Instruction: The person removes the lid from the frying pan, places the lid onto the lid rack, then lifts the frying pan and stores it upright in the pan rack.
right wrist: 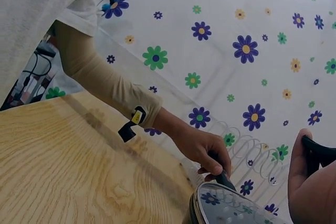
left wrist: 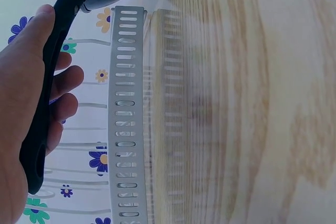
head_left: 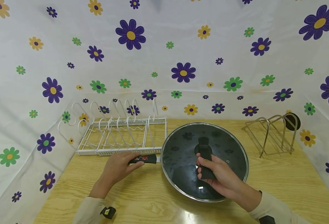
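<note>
A frying pan with a black handle stands at the middle of the table in the head view. Over its top lies a glass lid with a metal rim and an upright black lid handle. My left hand grips the pan's handle; in the left wrist view its fingers wrap round the long black grip. My right hand holds the lid handle, fingers curled about it. The pan's inside shows only dimly through the dark glass.
A white wire rack with curved dividers stands behind my left hand, close to the pan. At the right back is a metal rack with a round black disc at its far end. Flowered cloth hangs behind the wooden table.
</note>
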A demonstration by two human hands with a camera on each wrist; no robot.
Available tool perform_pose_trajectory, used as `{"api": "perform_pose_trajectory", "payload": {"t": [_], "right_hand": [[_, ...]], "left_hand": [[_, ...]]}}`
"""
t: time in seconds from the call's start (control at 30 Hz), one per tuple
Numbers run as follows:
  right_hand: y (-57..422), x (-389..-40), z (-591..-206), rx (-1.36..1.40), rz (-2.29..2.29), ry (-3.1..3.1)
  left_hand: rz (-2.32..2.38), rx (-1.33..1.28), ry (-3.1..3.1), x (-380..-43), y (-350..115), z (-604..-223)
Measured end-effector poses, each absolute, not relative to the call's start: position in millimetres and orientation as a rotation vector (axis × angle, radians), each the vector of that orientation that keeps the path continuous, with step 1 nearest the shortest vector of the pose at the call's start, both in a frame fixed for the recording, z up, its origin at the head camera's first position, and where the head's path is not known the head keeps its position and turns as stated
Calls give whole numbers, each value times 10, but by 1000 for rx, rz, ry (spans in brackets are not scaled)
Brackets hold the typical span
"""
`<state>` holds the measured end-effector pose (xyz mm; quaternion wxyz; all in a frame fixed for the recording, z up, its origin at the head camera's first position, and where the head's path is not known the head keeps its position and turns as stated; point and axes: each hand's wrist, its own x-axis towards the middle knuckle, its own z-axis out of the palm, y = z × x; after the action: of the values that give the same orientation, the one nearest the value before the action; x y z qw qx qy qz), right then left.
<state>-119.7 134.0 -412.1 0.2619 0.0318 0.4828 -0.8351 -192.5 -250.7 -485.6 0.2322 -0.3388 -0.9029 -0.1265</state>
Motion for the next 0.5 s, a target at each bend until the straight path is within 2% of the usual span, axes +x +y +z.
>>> {"api": "perform_pose_trajectory", "payload": {"t": [0.5], "right_hand": [[1297,-1187,-4124,152,-2266,1343]], "left_hand": [[-352,-928,-2473,-1914,-2493,-4836]]}}
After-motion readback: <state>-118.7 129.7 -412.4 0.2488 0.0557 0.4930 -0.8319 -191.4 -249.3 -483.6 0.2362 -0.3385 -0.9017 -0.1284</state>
